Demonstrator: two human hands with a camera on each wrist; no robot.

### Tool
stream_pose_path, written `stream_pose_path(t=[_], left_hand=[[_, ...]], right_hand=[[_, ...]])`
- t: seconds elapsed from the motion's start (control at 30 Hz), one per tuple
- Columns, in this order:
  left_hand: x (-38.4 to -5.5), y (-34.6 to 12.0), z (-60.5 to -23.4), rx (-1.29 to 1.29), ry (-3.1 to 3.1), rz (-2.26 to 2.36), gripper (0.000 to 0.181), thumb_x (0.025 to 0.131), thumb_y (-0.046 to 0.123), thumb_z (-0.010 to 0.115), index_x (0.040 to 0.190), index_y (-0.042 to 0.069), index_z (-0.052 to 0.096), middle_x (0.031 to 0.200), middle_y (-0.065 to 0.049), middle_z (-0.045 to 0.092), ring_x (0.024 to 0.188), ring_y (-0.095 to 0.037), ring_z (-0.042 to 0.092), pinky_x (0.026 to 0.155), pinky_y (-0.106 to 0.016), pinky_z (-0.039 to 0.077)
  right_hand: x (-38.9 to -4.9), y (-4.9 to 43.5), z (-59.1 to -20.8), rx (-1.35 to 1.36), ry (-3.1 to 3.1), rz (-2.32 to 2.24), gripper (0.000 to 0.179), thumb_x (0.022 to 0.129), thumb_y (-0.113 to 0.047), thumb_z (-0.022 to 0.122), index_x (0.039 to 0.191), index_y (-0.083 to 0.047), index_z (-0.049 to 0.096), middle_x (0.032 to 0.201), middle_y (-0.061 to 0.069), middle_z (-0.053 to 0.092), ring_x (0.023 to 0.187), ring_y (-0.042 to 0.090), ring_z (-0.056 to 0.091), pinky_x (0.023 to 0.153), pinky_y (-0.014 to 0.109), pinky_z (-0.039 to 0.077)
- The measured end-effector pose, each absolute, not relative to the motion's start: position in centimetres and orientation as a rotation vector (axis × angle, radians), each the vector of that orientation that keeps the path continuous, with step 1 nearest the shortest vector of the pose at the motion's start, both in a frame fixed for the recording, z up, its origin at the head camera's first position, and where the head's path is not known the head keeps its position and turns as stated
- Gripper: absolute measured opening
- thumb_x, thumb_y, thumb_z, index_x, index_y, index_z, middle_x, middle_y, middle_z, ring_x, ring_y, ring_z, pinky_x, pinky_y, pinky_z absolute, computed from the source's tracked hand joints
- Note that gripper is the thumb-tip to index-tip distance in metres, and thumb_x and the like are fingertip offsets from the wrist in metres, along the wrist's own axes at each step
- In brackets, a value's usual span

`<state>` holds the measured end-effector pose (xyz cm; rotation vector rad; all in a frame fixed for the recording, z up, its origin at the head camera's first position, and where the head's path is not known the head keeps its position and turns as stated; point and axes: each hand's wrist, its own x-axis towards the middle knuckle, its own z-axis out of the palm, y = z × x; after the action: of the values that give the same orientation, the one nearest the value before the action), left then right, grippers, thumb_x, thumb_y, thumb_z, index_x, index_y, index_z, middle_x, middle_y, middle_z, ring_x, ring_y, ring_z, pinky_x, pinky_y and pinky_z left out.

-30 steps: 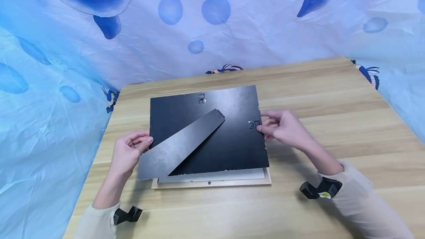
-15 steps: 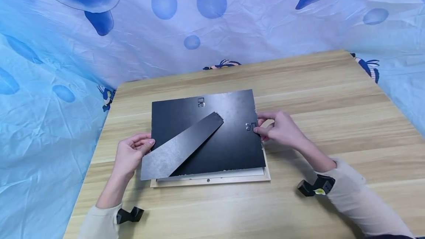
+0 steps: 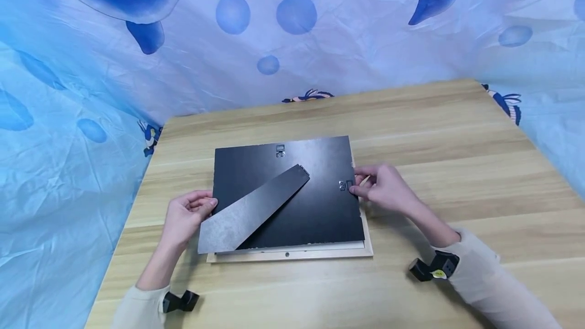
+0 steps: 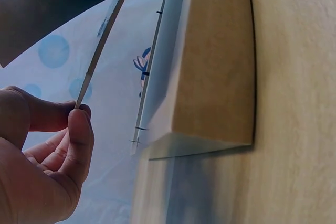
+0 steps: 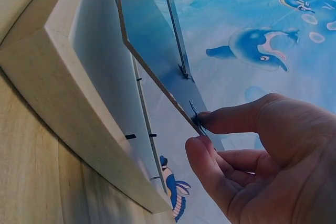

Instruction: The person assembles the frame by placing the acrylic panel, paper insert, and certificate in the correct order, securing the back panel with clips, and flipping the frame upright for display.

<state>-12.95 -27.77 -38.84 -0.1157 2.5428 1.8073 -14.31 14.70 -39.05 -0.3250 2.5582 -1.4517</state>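
Observation:
Both hands hold a black picture frame backing board (image 3: 315, 212) by its short sides, over a light wooden picture frame (image 3: 329, 254) that lies face down on the table. My left hand (image 3: 187, 215) pinches the left edge between thumb and fingers. At the right edge, my right hand (image 3: 381, 187) pinches the board beside a small metal hanger (image 3: 346, 185). A grey-black easel stand leg (image 3: 256, 209) slants out from the board toward the lower left. In the wrist views a gap shows between the board and the frame's wooden wall (image 4: 215, 66), where small dark tabs (image 5: 130, 137) stick out.
The wood-grain table (image 3: 448, 156) extends around the frame. Behind and to the left hangs a blue cloth (image 3: 192, 65) printed with dolphins and bubbles, meeting the table's back edge. A small black camera sits on each wrist.
Both hands have lowered the backing board and drawn it nearer the person, so it now overlaps more of the wooden frame. Their pinch on its edges stays the same.

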Motion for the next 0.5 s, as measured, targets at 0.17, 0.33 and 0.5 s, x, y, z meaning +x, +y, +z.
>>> stream_pose_path(t=[0.17,0.33,0.5], left_hand=[[-12.74,-28.0,-39.34,-0.127,2.551,1.775,0.027,0.087,-0.005,0.064,0.11,-0.018,0.059,0.071,0.009,0.066,0.058,-0.002,0.059,0.057,-0.018,0.053],[-12.51,-28.03,-39.75,-0.143,2.543,1.73,0.028,0.088,-0.002,0.066,0.112,-0.015,0.06,0.073,0.007,0.066,0.06,-0.004,0.059,0.057,-0.021,0.054],[-12.6,-28.04,-39.86,-0.135,2.547,1.716,0.028,0.089,0.001,0.066,0.112,-0.013,0.06,0.075,0.002,0.067,0.059,-0.006,0.058,0.056,-0.022,0.053]], right_hand=[[-14.07,14.51,-39.49,-0.35,2.615,-1.396,0.019,0.085,-0.008,0.07,0.101,0.0,0.069,0.081,0.004,0.065,0.061,0.02,0.062,0.049,0.023,0.045],[-13.77,14.41,-39.84,-0.353,2.699,-1.331,0.019,0.084,-0.01,0.07,0.101,-0.001,0.069,0.085,0.003,0.066,0.06,0.011,0.058,0.048,0.022,0.043],[-13.54,14.43,-40.06,-0.356,2.727,-1.319,0.018,0.084,-0.009,0.07,0.1,0.0,0.068,0.083,0.002,0.065,0.06,0.01,0.057,0.048,0.022,0.042]])
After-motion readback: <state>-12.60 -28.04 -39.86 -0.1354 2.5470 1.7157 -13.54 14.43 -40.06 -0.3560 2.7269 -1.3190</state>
